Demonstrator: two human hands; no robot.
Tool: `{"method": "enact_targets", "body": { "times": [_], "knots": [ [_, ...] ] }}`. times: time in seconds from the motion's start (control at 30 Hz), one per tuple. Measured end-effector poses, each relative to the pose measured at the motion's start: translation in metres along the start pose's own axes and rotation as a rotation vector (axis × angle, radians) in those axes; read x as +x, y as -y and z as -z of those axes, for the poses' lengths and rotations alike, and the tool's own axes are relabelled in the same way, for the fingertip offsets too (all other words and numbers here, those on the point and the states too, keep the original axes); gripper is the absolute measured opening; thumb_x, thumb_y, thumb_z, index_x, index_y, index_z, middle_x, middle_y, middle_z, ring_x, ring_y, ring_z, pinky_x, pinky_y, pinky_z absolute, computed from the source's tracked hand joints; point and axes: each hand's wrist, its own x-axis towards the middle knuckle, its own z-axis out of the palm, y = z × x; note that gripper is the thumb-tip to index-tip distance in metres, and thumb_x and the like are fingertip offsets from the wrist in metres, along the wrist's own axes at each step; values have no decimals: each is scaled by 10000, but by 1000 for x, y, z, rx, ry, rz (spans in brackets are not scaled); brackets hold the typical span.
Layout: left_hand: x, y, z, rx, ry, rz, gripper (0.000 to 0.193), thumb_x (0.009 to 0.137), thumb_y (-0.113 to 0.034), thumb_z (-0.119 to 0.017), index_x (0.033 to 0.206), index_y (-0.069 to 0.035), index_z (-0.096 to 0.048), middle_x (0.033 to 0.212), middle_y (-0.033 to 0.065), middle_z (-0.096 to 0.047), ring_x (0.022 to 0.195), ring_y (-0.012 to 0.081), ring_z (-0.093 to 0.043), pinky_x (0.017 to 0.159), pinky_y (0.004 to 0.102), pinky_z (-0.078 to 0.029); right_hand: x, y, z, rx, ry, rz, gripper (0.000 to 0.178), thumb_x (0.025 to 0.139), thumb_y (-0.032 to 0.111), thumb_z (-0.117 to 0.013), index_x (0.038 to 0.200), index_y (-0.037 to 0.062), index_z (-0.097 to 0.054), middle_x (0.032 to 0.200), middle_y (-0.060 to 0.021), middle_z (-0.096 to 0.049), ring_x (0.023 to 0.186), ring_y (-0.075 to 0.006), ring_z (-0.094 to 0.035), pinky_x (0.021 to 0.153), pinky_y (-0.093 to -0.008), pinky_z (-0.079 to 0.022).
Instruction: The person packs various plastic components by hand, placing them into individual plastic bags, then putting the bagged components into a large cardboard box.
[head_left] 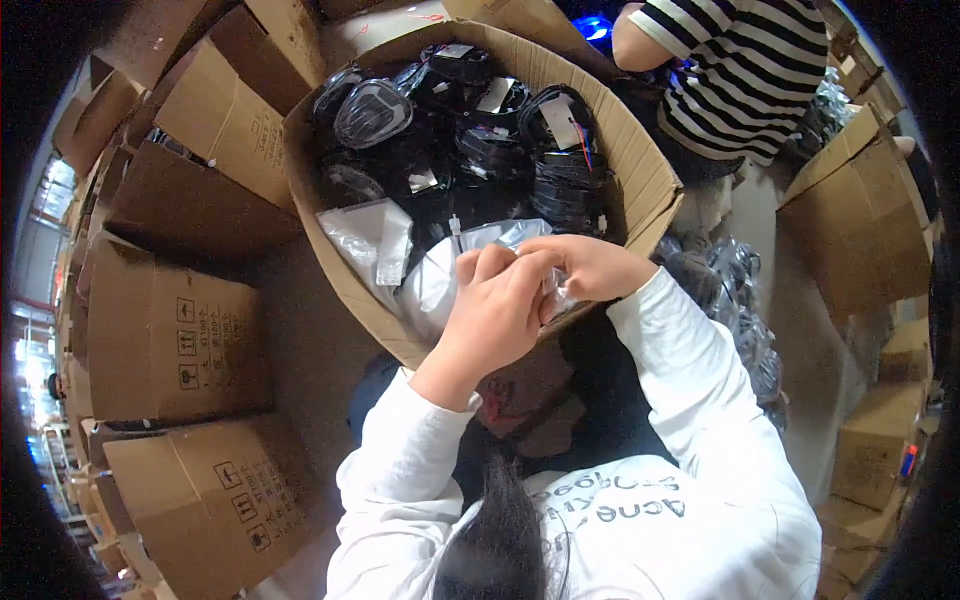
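My left hand [492, 312] and my right hand [590, 265] meet over the near rim of a big open cardboard box [640, 170]. Both pinch a clear plastic bag [440, 275] that lies on the pile inside the box. The fingers of my left hand curl over the bag's edge, and my right hand grips the same edge from the right. Several coiled black cables [565, 185] in clear wrappers fill the box behind the bag. My white sleeves come up from the lower edge.
Closed and open cardboard boxes [170, 340] stack on the left. Another person in a striped shirt [735, 75] sits at the upper right. More bagged black items [745, 320] lie on the floor to the right, beside further cardboard boxes [850, 220].
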Motion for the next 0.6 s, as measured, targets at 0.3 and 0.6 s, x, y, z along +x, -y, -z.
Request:
{"method": "enact_targets", "body": {
  "times": [0.3, 0.6],
  "knots": [
    [4, -18, 12, -211, 30, 160, 150, 836, -138, -710, 966, -121, -638, 817, 24, -628, 875, 273, -569, 857, 419, -370, -22, 9, 4, -477, -542, -44, 281, 816, 3, -627, 1081, 41, -710, 714, -39, -626, 633, -116, -573, 607, -277, -473],
    [4, -45, 29, -530, 297, -378, 171, 799, -180, -745, 681, -127, -633, 682, 17, -583, 714, 258, -492, 670, 375, -359, -5, -35, 37, -608, -1061, -249, 168, 884, 158, -697, 766, 41, -672, 617, 55, -492, 574, -45, -466, 524, -259, -357]
  ]
}}
